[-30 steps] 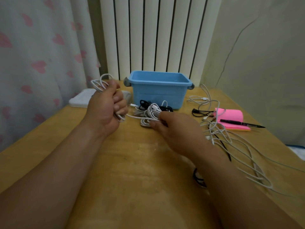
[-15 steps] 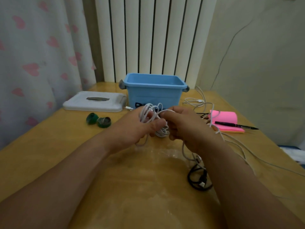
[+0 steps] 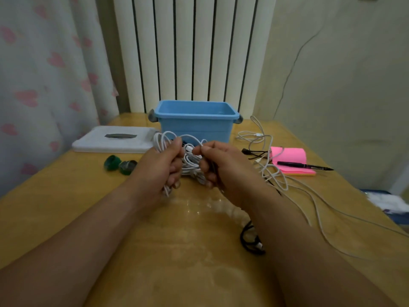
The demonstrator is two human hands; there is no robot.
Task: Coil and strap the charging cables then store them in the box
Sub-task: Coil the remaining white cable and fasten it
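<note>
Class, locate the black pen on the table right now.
In the head view, the black pen lies across the pink notepad on the table's right side, beside the loose white cables.

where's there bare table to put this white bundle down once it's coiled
Bare table lies on the left, in front of the green strap rolls and white lid, and near the front edge between the forearms. The right is crowded: loose white cables, pink notepad, pen, black cable.

White radiator (image 3: 190, 52), heart-print curtain (image 3: 44, 74), cracked wall (image 3: 343, 74)
</note>
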